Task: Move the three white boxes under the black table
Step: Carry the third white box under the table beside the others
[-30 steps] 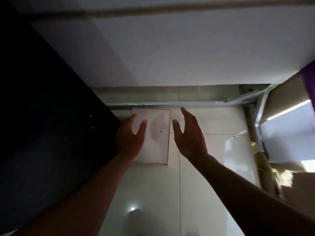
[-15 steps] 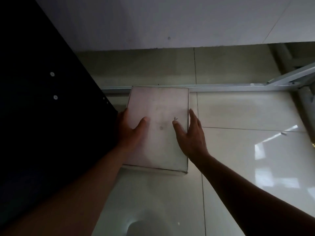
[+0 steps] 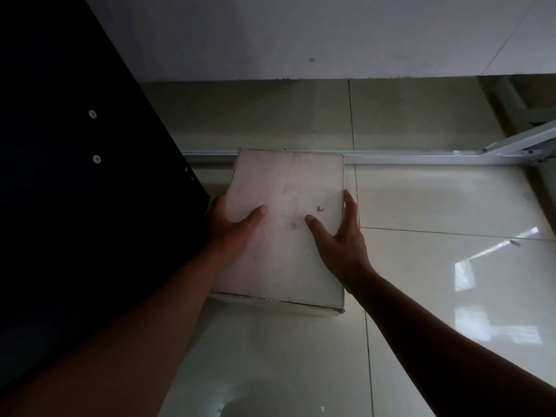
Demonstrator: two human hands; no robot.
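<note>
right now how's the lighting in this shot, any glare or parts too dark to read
Head view: dim overall; window glare on the floor tiles at right; the black panel is nearly featureless; both hands, left and right, are shadowed on the white box.

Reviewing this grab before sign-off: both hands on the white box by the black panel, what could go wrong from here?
1. The left hand is wedged between the white box and the black panel; knuckles could get pinched or scraped.
2. The box's far edge meets the metal rail on the floor; pushing forward would likely jam it.
3. The right hand grips only the side edge; the glossy tiles may let the box skid.
</note>
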